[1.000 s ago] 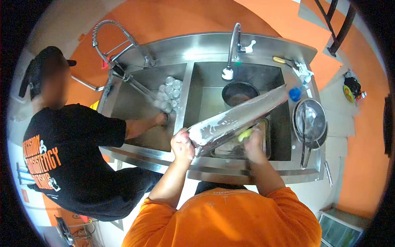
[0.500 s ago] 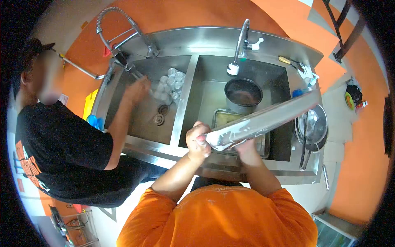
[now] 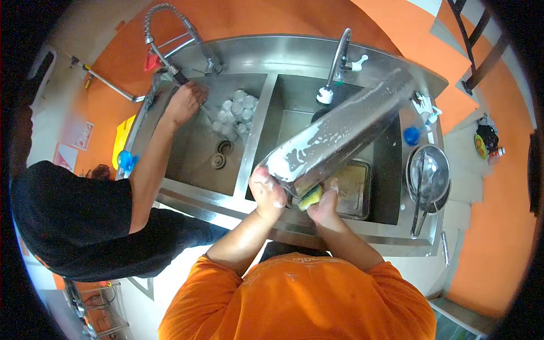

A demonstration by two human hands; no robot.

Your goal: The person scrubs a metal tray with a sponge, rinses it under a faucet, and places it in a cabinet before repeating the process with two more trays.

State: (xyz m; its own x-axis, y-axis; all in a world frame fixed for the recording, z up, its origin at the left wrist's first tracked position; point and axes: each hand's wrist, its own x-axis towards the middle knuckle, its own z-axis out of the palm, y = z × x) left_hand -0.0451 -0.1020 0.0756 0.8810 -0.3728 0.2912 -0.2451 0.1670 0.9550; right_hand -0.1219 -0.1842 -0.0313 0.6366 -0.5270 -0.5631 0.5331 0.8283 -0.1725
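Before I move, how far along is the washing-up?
Soaping looks partly done: foam patches the long metal pan. In hand: the left hand grips its near end; the right hand holds the sponge by its near edge. Still to do, I'd judge: rinsing, and perhaps the rectangular tray in the sink. Whether the strainer is washed, I cannot tell.

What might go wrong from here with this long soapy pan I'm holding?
The long pan is coated in suds near your left hand, so it might slip and strike the tray in the basin below. Its far end sticks out well beyond your hands, so swinging it left could bump the faucet. The sponge in your right hand may weaken any catch.
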